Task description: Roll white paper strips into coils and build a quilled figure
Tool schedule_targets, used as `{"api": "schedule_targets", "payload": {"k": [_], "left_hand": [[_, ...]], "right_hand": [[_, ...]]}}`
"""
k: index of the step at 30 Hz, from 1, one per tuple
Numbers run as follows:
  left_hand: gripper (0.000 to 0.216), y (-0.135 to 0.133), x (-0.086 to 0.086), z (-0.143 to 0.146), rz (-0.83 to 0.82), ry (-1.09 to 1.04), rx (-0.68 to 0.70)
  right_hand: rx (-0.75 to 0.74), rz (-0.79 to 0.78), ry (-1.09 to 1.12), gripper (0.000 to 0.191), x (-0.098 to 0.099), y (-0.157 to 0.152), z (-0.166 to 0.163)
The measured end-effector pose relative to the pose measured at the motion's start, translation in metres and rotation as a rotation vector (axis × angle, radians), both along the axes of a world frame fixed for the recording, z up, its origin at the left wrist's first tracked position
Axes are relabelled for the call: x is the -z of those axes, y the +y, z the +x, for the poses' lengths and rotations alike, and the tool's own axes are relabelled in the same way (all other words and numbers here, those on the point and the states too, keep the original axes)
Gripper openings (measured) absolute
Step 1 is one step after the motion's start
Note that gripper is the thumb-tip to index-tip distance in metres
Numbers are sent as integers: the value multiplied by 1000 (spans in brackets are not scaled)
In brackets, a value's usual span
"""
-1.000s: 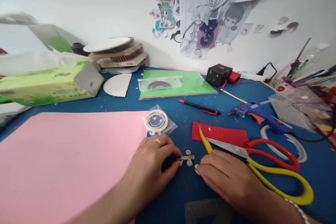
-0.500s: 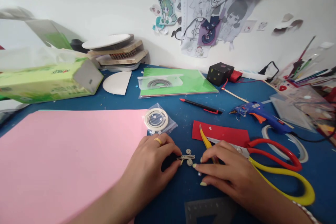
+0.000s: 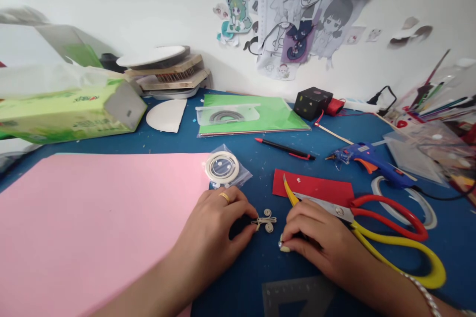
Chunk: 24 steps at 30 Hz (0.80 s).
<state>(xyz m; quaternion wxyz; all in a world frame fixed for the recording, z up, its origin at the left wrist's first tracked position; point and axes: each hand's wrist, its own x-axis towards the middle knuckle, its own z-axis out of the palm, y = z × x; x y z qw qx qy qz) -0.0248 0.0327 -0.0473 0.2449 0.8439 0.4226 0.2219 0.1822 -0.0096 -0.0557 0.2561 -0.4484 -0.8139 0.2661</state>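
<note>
Between the thumb and fingers of my left hand (image 3: 223, 223) is the end of a small cream quilled-paper piece (image 3: 266, 220). Thin strips form its looped middle, and a tight spiral curls on each side. My right hand (image 3: 316, 230) is closed just right of it, thumb and fingertip pinching a small silvery bead (image 3: 280, 244). Partly beneath that hand lie yellow curved-tip tweezers (image 3: 290, 192); whether the hand also grips them is hidden. Scissors (image 3: 340, 211) with one red and one yellow handle lie beside and partly under the right hand, over a red paper strip (image 3: 312, 185).
Pink paper (image 3: 111, 218) covers the left side. Behind the hands lie a bagged roll of paper strips (image 3: 222, 167), a pen (image 3: 284, 148) and green sheets (image 3: 275, 111). A glue gun (image 3: 372, 158) with a cord sits right; a clear ruler (image 3: 275, 297) lies in front.
My right fingers were apart around the bead on the table; now they have closed and pinch it. My left hand still holds the quilled piece in about the same place.
</note>
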Motion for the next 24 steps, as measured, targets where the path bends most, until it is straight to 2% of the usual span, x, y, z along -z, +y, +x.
{"api": "schedule_targets", "payload": {"k": [7,11,13,16,18,20,22,24], "left_hand": [[12,0,0,0,-13,1,-1],[12,0,1,0,-23,2,2],[13,0,0,-1,-28,0,5],[12,0,-1,-1,-35,-4,19],[12,0,-1,-1,-36,-2,19],[11,1,-1,0,-33,-1,12],[11,1,0,0,-29,-4,6],[11,1,0,0,-28,-5,4]], "right_hand": [[4,43,-62,6,0,1,-3],[22,115,-85,6,-11,0,7],[113,203,-120,7,-20,-1,17],[343,283,-255,12,-29,-1,31],[388,245,-347,17,-26,-2,33],[362,228,-429,29,-19,-3,28],[314,263,-494,36,-11,-4,20],[278,350,-534,34,-3,-4,12]]}}
